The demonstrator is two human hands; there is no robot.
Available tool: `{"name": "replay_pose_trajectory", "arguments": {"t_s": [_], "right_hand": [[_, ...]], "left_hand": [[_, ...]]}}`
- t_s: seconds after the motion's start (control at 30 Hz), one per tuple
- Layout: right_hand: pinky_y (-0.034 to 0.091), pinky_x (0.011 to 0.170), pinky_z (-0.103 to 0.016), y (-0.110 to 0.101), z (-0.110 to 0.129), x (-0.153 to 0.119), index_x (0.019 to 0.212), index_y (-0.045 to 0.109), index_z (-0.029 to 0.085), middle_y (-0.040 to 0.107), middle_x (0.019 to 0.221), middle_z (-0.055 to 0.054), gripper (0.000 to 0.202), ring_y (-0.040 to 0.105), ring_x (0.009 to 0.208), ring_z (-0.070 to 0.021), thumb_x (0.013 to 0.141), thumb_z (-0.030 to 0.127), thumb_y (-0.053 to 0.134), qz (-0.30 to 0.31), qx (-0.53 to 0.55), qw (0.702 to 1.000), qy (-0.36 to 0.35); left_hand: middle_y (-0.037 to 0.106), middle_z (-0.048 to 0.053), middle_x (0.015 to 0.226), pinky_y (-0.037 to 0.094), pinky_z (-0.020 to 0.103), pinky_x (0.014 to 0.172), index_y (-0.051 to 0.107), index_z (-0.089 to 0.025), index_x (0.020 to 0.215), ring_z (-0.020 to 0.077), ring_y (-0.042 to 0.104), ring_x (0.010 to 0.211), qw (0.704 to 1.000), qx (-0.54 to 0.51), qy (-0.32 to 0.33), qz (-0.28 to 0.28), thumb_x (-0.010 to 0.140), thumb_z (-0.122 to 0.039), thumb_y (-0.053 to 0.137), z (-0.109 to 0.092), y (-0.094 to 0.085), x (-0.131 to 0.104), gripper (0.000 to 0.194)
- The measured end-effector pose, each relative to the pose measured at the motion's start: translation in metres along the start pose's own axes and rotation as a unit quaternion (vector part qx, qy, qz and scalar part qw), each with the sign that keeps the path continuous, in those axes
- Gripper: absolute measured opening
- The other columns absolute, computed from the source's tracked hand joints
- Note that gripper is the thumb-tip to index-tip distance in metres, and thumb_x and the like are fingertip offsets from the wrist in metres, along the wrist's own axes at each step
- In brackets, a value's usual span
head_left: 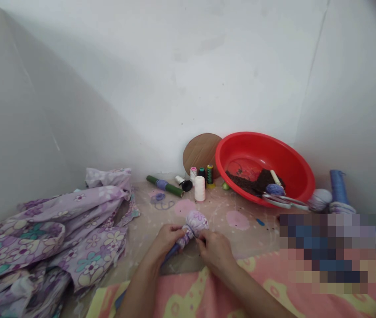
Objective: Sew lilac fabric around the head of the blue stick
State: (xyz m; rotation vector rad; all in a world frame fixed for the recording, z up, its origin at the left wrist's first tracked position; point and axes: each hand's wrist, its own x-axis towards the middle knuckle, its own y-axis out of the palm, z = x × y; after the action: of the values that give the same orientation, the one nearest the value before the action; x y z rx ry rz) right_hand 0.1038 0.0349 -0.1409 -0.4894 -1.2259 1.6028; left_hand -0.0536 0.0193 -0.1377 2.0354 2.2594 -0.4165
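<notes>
In the middle of the head view is a round bundle of purple floral cloth [197, 220], set on the end of a blue stick [170, 254]. My left hand [169, 237] has its fingers closed around the gathered neck of the cloth, just under the ball. On the other side, my right hand [214, 249] is pinched close to the neck. A thin dark strand runs around the neck toward the right fingertips; what exactly these fingers hold is too small to tell.
Purple floral fabric [91, 247] lies heaped at left. Behind the hands are a green tube [173, 190], a white thread spool [199, 189] and several smaller spools. A red basin [298, 176] leans right of a cardboard disc [201, 152]. A pink-yellow cloth [188, 293] spreads in front.
</notes>
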Motion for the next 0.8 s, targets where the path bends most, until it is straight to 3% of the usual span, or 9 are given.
{"name": "replay_pose_trajectory", "arguments": {"t_s": [0.2,0.43,0.6,0.8], "right_hand": [[0.033,0.055,-0.024,0.003,0.005,0.002,0.076,0.063,0.02,0.066,0.074,-0.006,0.02,0.06,0.069,-0.0181,0.078,0.025,0.043,0.02,-0.028,0.999,0.012],[0.036,0.057,-0.024,0.008,0.012,0.005,0.08,0.063,0.021,0.067,0.076,-0.007,0.026,0.061,0.07,-0.0184,0.082,0.029,0.038,-0.002,-0.027,0.999,0.027],[0.035,0.055,-0.023,0.005,0.007,0.002,0.078,0.063,0.023,0.067,0.073,-0.004,0.023,0.061,0.068,-0.0182,0.08,0.028,0.041,-0.005,-0.022,1.0,0.008],[0.037,0.055,-0.026,0.008,0.013,0.004,0.081,0.062,0.02,0.066,0.074,-0.008,0.024,0.062,0.068,-0.0216,0.082,0.025,0.038,-0.006,-0.064,0.998,0.01]], "left_hand": [[0.051,-0.002,0.047,0.033,0.018,0.037,0.063,-0.009,0.068,0.0059,0.042,0.037,1.0,-0.007,0.007,0.0,0.059,-0.039,0.06,-0.001,0.001,-0.001,0.032],[0.05,-0.001,0.047,0.034,0.019,0.036,0.061,-0.009,0.066,0.0071,0.043,0.038,1.0,0.001,0.023,0.004,0.057,-0.042,0.06,-0.001,0.001,0.0,0.035],[0.052,-0.001,0.051,0.035,0.019,0.036,0.062,-0.009,0.071,0.0071,0.043,0.039,1.0,-0.008,0.014,0.004,0.057,-0.04,0.06,0.0,0.001,0.0,0.034],[0.052,-0.001,0.053,0.035,0.018,0.036,0.062,-0.008,0.075,0.0065,0.043,0.04,1.0,-0.004,0.024,-0.006,0.058,-0.04,0.06,0.001,0.002,0.0,0.037]]}}
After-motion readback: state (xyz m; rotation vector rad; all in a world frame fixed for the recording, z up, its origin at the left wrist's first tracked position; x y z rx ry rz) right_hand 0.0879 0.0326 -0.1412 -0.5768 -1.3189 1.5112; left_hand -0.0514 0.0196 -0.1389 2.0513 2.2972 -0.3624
